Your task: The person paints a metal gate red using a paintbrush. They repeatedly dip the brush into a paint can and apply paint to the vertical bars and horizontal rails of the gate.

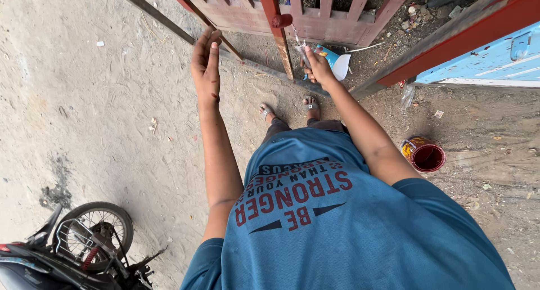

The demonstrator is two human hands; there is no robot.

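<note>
- View from a head-worn camera looking straight down a person's body, over a blue printed T-shirt (pixel 337 222), to sandy ground (pixel 112 99).
- The left hand (pixel 206 62) is stretched out in front, flat and empty, fingers straight and held together, thumb side up. It grips nothing and hovers just beside the lower edge of a red-painted metal gate (pixel 315 17).
- The right hand (pixel 318 65) is closed around the handle of a thin paintbrush (pixel 301 42), which points up toward a vertical bar of the gate. The bristle end is small and blurred; whether it touches the bar cannot be told.
- The gate has upright slats and a round red knob on one bar. Its paint is the same red as in the tin.
- An open paint tin (pixel 423 154) with red paint inside stands on the ground to the person's right, well apart from both hands.
- Two sandalled feet (pixel 289 109) stand close to the gate's base.
- A blue and white packet (pixel 334 60) lies on the ground just behind the right hand.
- A light blue panel with a red frame (pixel 484 56) fills the upper right.
- A parked motorcycle (pixel 73 250), front wheel showing, sits at lower left.
</note>
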